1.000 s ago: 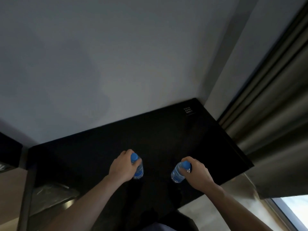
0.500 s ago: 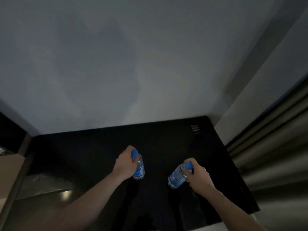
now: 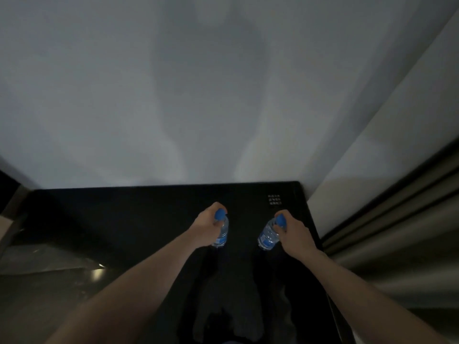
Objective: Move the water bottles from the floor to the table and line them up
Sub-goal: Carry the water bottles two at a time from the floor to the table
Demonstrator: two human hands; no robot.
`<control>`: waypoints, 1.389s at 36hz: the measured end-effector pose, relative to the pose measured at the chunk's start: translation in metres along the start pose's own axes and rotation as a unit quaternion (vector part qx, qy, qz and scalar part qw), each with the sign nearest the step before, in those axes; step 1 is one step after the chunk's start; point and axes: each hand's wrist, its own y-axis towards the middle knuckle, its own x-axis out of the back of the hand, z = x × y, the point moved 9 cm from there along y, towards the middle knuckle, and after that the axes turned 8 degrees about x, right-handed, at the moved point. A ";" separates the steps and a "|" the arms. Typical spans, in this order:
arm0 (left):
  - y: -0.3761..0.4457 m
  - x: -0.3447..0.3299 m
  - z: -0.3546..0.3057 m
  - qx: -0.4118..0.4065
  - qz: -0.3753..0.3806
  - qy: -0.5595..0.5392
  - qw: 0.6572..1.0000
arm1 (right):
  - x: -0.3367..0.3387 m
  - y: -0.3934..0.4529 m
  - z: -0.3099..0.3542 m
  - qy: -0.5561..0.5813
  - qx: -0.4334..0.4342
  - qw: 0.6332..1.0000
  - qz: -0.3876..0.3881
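Head view, lower centre: left hand [image 3: 207, 225] grips left bottle [image 3: 221, 232], upright over black table [image 3: 124, 214]; right hand [image 3: 295, 234] grips right bottle [image 3: 269, 234], tilted. Risk: tilted base landing unevenly, tipping over.

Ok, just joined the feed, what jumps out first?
Two blue-capped bottles over a black table: the left hand grips the left bottle near its cap, the right hand grips the right bottle, which tilts. Behind the table rises a pale wall, with a curtain on the right.
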 end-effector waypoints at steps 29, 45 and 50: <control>0.041 -0.036 -0.101 -0.083 -0.044 0.255 0.962 | 0.020 0.035 -0.040 0.052 0.008 0.999 -0.008; 0.047 -0.052 -0.119 -0.099 -0.049 0.284 0.952 | 0.030 0.040 -0.034 0.056 0.000 0.998 -0.036; 0.047 -0.059 -0.122 -0.113 -0.041 0.302 0.946 | 0.033 0.039 -0.035 0.064 -0.005 0.997 -0.038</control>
